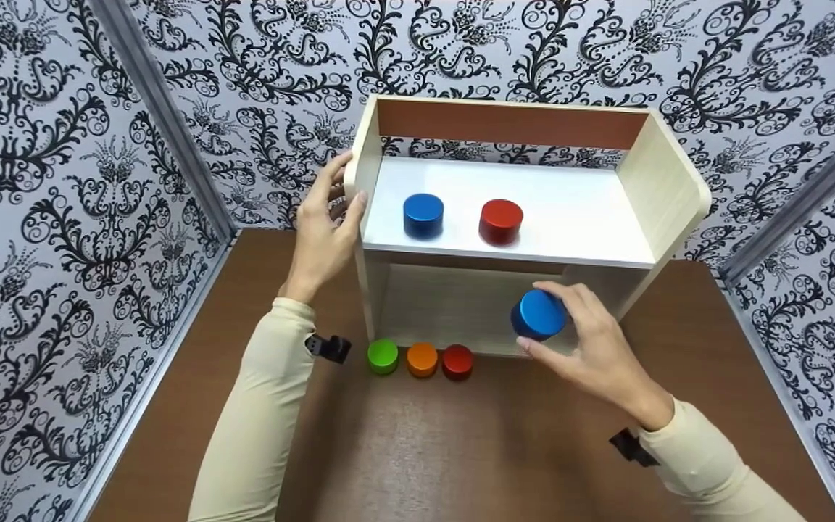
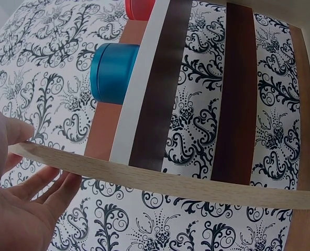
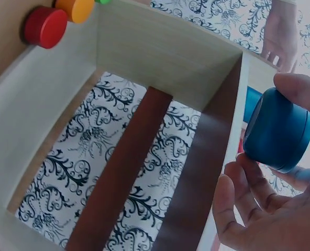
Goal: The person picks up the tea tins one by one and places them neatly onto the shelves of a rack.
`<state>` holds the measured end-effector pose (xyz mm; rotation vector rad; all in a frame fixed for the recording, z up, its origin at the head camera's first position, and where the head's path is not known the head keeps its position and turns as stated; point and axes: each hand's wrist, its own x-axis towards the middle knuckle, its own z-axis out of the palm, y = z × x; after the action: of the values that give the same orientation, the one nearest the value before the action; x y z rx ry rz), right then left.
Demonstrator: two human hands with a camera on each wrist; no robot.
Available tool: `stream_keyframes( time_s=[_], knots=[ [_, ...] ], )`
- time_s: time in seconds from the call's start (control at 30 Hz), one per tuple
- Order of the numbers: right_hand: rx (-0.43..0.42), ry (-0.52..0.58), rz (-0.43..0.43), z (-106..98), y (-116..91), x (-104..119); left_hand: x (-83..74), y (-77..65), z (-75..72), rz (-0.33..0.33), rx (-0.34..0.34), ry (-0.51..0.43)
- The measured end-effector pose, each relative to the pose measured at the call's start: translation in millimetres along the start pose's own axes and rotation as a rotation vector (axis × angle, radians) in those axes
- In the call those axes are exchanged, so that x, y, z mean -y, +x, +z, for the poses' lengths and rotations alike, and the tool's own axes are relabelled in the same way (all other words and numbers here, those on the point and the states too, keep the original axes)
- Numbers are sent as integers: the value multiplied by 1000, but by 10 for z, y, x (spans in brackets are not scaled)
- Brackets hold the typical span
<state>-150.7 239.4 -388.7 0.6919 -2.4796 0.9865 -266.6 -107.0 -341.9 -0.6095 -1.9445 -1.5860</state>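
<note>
A two-level shelf unit with pale wooden sides stands against the wall. My left hand holds its left side panel, thumb on one face and fingers on the other. In my right hand, a blue round tin is pinched between thumb and fingers, tilted, in front of the lower compartment. The right wrist view shows this blue tin near the edge of the upper board. On the white upper board sit another blue tin at the left and a red tin beside it.
Small green, orange and darker red tins line up on the brown table along the shelf's lower front edge. Patterned walls close in the back and both sides.
</note>
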Motion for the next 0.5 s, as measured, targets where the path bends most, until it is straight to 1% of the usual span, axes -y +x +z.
stream_keyframes(
  time_s=[0.5],
  knots=[
    [-38, -39, 18, -319, 308, -14, 1, 3, 2, -2, 6, 12]
  ],
)
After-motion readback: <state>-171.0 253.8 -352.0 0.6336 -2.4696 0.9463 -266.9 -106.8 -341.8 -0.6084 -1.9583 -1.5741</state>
